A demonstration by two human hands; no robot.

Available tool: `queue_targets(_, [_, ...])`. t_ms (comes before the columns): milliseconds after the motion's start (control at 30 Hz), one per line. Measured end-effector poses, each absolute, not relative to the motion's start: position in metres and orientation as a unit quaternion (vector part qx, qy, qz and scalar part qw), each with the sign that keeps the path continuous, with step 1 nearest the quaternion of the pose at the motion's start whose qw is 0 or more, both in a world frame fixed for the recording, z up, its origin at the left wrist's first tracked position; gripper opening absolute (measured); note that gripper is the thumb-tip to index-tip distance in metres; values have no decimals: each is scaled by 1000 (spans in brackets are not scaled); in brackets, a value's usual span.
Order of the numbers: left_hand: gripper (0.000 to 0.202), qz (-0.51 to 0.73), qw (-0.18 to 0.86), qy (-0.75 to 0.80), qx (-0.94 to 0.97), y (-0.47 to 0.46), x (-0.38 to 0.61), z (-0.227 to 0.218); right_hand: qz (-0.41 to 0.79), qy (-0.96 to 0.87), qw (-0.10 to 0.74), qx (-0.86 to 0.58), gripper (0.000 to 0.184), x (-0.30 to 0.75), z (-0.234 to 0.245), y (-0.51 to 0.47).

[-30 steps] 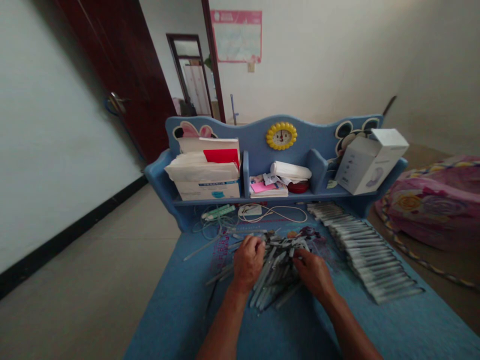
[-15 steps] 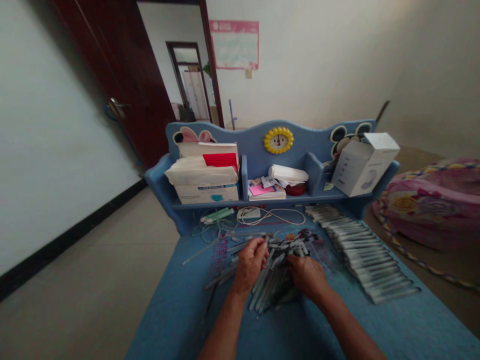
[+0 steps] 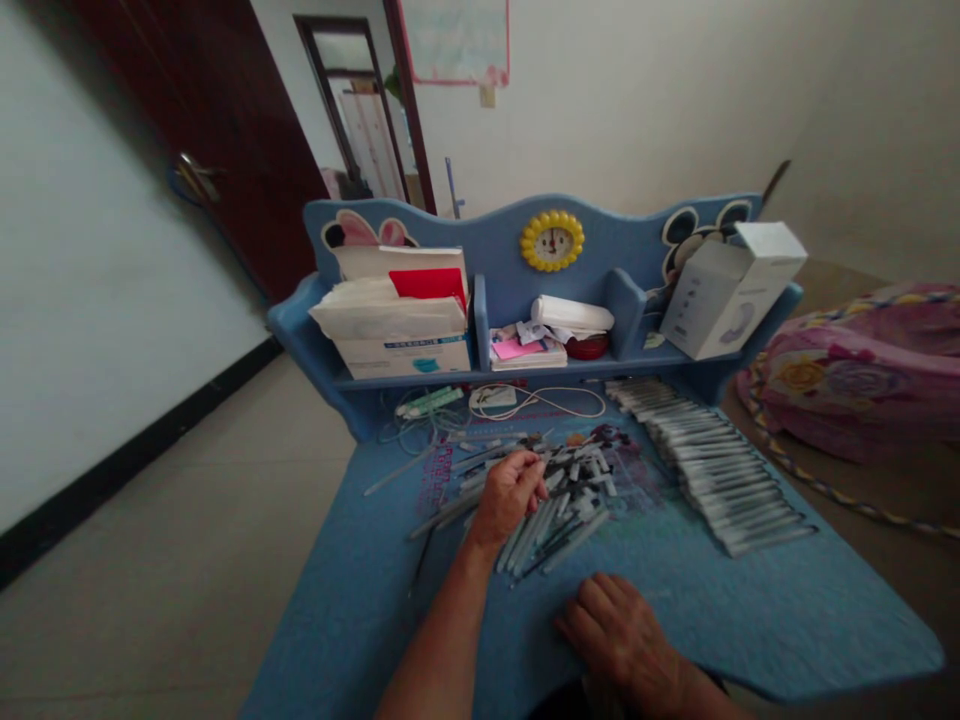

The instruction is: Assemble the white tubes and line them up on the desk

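A loose heap of pen parts (image 3: 559, 530), clear tubes with dark and whitish small pieces, lies in the middle of the blue desk (image 3: 690, 620). My left hand (image 3: 512, 497) is over the heap's left side, thumb and fingers pinched together; anything between them is too small to make out. Near the desk's front edge, my right hand (image 3: 622, 635) rests low with its fingers curled under, so its grip is hidden. To the right, many clear pens (image 3: 720, 480) lie side by side in a long slanting row.
Behind the heap lie a white cord (image 3: 577, 392) and a green-white object with thin cable (image 3: 431, 402). The desk's shelf carries a mask box (image 3: 412, 355), a white roll (image 3: 574, 313) and a white carton (image 3: 724, 300). A pink bag (image 3: 862, 390) stands at the right.
My right hand has drawn back from the heap toward me, to the desk's front edge. My left hand stays over the heap, still pinched. The view has tilted downward.
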State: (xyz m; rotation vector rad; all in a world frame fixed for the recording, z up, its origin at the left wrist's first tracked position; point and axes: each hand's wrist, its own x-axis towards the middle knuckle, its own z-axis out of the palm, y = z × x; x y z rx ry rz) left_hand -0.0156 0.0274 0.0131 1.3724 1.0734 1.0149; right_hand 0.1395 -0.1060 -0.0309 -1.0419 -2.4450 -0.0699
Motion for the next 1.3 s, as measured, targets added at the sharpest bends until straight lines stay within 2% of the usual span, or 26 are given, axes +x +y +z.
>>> queue_targets(300, [20,432,512,455,587,30,-15,9,-47,-877,227,-421,10,165,-19,-85])
queue_targets(433, [20,426,515,451,591,29,-15,10,-4,-895,158,-417,14,173,-13,-100])
queue_targets(533, [20,418,519,442,600,26,-14,13,-28,-911,112,-396,20,171,-7,-98])
queue_targets(700, [16,406,528,425,613,22,-13,21,-70,-908,77,-405,17,174,3,-81])
queue_targets(933, [12,377,540,409,632,19,-13,27,35,-865,145,-480,14,205,43,-52])
queue_targets(1067, [10,369,521,416,647,17,-11,31,-22,-865,174,-470,17,216,73,-32])
queue_targets(1300, [13,361,510,407,666,17,-13,38,-97,-871,137,-461,16,214,97,-19])
